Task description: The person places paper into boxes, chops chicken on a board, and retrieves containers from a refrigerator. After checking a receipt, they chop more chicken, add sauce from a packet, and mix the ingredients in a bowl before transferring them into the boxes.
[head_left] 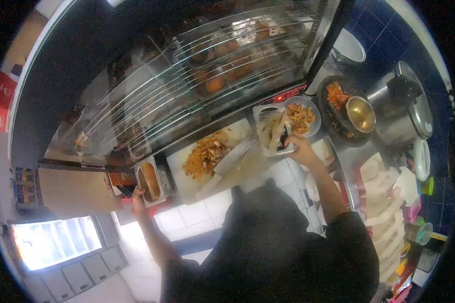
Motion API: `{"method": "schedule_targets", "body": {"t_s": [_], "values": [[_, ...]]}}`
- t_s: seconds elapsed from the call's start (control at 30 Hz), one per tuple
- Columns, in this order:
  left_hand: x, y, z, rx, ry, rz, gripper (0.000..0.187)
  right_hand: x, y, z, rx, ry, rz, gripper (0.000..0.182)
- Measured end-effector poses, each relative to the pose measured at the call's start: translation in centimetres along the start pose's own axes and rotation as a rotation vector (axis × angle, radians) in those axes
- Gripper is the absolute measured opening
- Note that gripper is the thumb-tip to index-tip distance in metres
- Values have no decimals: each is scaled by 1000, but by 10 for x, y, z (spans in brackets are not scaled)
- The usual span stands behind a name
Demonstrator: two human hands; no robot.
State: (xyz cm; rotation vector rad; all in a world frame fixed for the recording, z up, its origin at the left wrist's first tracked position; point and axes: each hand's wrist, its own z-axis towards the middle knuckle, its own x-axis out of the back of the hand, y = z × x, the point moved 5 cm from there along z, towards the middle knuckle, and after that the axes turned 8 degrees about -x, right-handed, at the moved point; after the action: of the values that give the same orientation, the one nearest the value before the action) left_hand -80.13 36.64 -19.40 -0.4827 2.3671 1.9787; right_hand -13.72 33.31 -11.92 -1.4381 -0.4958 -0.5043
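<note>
My left hand (138, 198) is at the left, its fingers closed at the near rim of a metal container (161, 178) with brown contents. Dark thin shapes show beside these fingers, and I cannot make out what they grip. On the right, my right hand (299, 148) is closed at the edge of a metal tray (266, 147) with pale pieces inside; something black shows at its fingertips, too blurred to name. Between the hands lies a white cutting board (175, 164) with chopped brown food (205, 155) and a cleaver (233, 158), its pale handle toward me.
A glass display case (151, 96) with wire racks stands behind the board. Right of the tray are a bowl of chopped food (301, 118), a stone mortar (333, 113) with a gold-coloured bowl (361, 115), a large lidded pot (397, 108) and stacked paper sheets (384, 212).
</note>
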Motion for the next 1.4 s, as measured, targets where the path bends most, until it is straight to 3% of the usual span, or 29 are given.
{"method": "schedule_targets", "body": {"t_s": [0.17, 0.23, 0.27, 0.3, 0.37, 0.4, 0.47, 0.5, 0.53, 0.57, 0.6, 0.63, 0.67, 0.7, 0.73, 0.77, 0.8, 0.83, 0.87, 0.9, 0.97, 1.03, 1.1, 1.13, 1.17, 1.23, 1.3, 1.37, 1.4], "values": [[14, 10, -7, -96, 70, 171, 26, 3, -1, -1, -169, -104, -14, 64], [-20, 38, -26, -74, 58, 43, 36, 5, -23, -7, -230, -71, -33, 70], [1, 22, -23, 23, -105, -186, 41, 2, -25, -12, -264, -43, -38, 70], [25, 12, -29, 61, 44, 1, 43, 1, -24, -17, -298, -10, -45, 71], [47, 15, -53, -49, 283, 747, 45, -8, -14, -31, -262, 53, 66, 70], [53, 4, -62, -56, 299, 739, 45, -9, -11, -38, -249, 138, 175, 69], [63, -19, -75, -291, 377, 1088, 46, -18, -29, -58, -301, 269, 128, 65], [62, -31, -78, -247, 513, 1416, 57, -17, -36, -67, -362, 404, 80, 61], [90, -79, -76, -205, 575, 1638, 78, -30, -13, -85, -428, 354, -61, 57], [87, -82, -83, -161, 512, 1712, 67, -35, 10, -95, -493, 327, -205, 53], [75, -86, -76, -152, 442, 1768, 56, -44, -10, -93, -419, 134, -396, 47], [92, -97, -60, -116, 359, 1469, 56, -58, -48, -88, -360, -51, -584, 43], [62, -61, -65, 23, 408, 1462, 45, -68, -85, -86, -442, -271, -143, 47], [83, -83, -57, -168, 247, 1548, 42, -88, -121, -71, -514, -491, -362, 53], [94, -92, -53, -74, 229, 1695, 39, -103, -160, -58, -344, -581, -279, 52], [90, -77, -56, -205, 225, 1572, 39, -122, -192, -51, -165, -675, -198, 52], [92, -79, -64, -565, 272, 1553, 36, -158, -202, -46, 5, -697, -146, 52], [109, -101, -56, -477, 234, 1707, 36, -193, -212, -42, 174, -720, -99, 52], [121, -113, -54, -494, 101, 1562, 32, -199, -259, -38, 120, -899, -116, 52], [127, -115, -48, -505, -37, 1419, 29, -270, -249, -45, 375, -914, 63, 49], [123, -98, -47, -510, 3, 1287, 25, -307, -317, -51, 496, -1001, 35, 43], [123, -85, -69, -503, 40, 1165, 22, -383, -325, -71, 482, -1072, -49, 40], [129, -71, -86, -370, 232, 874, 22, -453, -309, -93, 778, -755, -202, 44], [134, -65, -98, -302, 325, 729, 22, -562, -263, -100, 870, -91, -125, 34], [138, -60, -109, -235, 416, 578, 22, -568, -266, -105, 864, -397, -253, 33], [138, -51, -136, -97, 587, 260, 22, -563, -266, -97, 858, -647, -367, 32], [90, 12, -168, -123, 597, 276, 30, -547, -256, -93, 836, -832, -452, 32], [7, 100, -182, -538, 716, 613, 33, -505, -257, -90, 776, -1021, -465, 35], [-8, 119, -172, -660, 627, 624, 36, -478, -260, -91, 729, -1113, -416, 37]]}}
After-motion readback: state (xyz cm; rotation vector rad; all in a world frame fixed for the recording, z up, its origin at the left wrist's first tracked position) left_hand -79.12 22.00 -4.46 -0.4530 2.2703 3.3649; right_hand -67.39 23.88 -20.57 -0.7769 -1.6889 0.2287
